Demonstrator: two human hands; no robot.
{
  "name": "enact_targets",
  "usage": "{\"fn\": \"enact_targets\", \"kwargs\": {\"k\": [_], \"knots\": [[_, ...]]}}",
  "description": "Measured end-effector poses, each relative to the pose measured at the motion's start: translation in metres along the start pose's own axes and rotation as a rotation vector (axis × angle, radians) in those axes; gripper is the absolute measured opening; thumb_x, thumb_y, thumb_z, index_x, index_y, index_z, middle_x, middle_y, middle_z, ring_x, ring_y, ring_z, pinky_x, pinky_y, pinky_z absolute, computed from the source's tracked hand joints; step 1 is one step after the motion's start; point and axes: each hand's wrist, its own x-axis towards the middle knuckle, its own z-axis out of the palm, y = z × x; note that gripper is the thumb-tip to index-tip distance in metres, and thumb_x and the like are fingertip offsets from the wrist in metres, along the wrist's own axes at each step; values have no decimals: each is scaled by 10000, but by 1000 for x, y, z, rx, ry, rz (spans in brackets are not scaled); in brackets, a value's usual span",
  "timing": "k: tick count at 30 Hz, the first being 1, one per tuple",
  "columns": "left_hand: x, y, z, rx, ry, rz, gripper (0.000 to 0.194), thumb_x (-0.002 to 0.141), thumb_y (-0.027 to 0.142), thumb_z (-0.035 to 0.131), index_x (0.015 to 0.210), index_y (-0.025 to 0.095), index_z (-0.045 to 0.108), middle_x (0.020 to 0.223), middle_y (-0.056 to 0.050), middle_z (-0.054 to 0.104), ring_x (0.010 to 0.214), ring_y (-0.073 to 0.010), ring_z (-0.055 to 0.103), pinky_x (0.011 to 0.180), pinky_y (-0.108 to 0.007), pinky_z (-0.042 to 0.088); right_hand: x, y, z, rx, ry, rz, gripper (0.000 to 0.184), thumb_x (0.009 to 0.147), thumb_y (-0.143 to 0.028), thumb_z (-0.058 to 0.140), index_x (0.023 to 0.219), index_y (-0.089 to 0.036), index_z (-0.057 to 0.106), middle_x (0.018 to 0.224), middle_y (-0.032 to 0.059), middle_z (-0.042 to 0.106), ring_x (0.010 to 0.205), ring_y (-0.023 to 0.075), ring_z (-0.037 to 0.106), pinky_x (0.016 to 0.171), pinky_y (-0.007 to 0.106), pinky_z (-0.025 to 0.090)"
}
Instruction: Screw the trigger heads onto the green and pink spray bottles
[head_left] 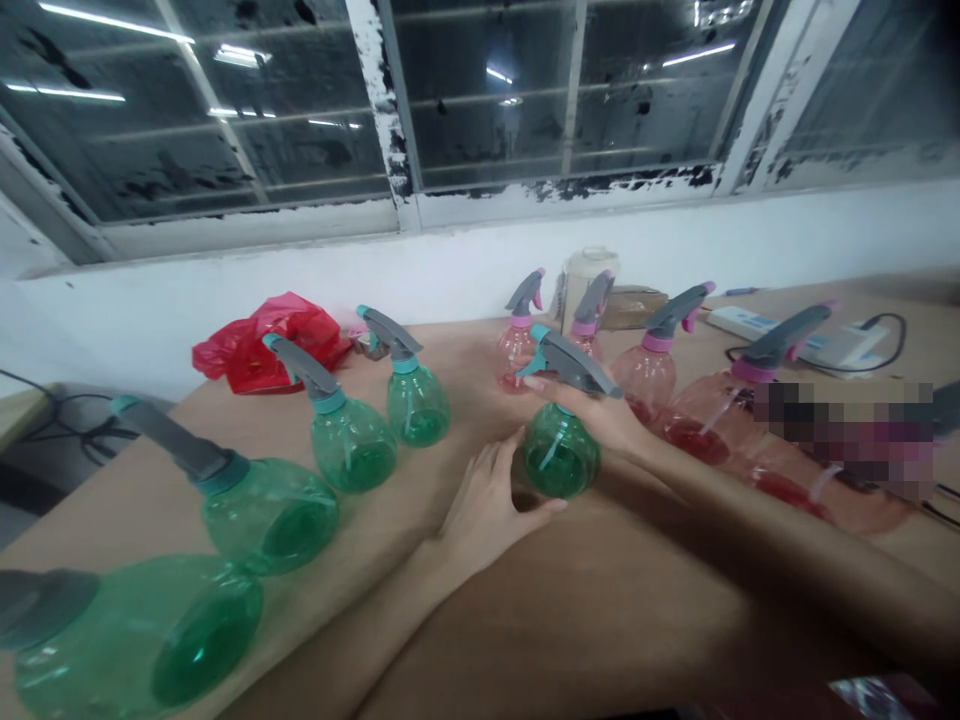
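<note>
A green spray bottle [561,455] with a grey and teal trigger head is in front of me, with green liquid at its bottom. My right hand [600,408] is closed around its neck, below the trigger head. Cupped at the lower left side of that bottle is my left hand [491,495], thumb and fingers apart. A gap shows between its palm and the bottle; whether the fingertips touch is unclear. To the left, several more green spray bottles [352,450] stand in a slanting row. Pink spray bottles [643,375] form a row on the right, partly behind my right arm.
A red plastic bag [274,340] lies at the table's back left. Behind the pink bottles are a whitish container [589,275] and a brown package [634,307]. A white power strip [750,325] with a black cable lies at the back right. Windows [555,90] line the wall.
</note>
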Motion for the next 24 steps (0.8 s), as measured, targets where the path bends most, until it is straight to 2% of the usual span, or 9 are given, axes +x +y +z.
{"fn": "enact_targets", "kwargs": {"k": [4,10,14,18,21,24], "knots": [[1,-1,1,5,22,28,781,723,504,676,1361,233,317,1330,-132,486,1242,-346,439,995,-542,370,-3,-1,3,62,-38,-11,302,761,-352,677,1051,-273,646,1121,19,681,1053,207,623,986,418,443],[1,1,0,-3,24,10,845,665,546,706,1353,223,337,1285,-135,514,1201,-364,466,955,-547,394,-8,-8,11,88,-105,8,281,769,-356,663,1033,-262,637,1100,22,683,1019,208,634,964,430,460],[2,2,-2,-11,5,16,833,661,537,713,1336,202,358,1242,-129,543,1184,-349,478,972,-537,379,-8,-9,9,18,-98,18,258,763,-416,664,967,-260,641,904,6,700,883,199,648,865,396,496],[2,5,-5,-20,-13,22,811,637,518,735,1307,216,390,1247,-125,545,1167,-354,493,944,-533,398,-12,-5,7,-119,-35,24,226,773,-459,643,850,-247,644,693,-17,628,702,181,607,719,362,501],[2,7,-7,-41,-29,39,809,633,501,742,1305,224,388,1259,-123,544,1190,-351,480,955,-538,386,-14,-2,6,-171,11,18,234,784,-471,624,752,-239,637,633,-17,585,658,176,576,660,343,487],[2,8,-7,-54,-41,50,795,634,507,741,1296,229,399,1246,-122,557,1181,-347,488,960,-544,380,-14,-3,6,-155,-24,9,228,797,-463,609,786,-238,648,670,-6,613,678,181,585,672,348,491]]}}
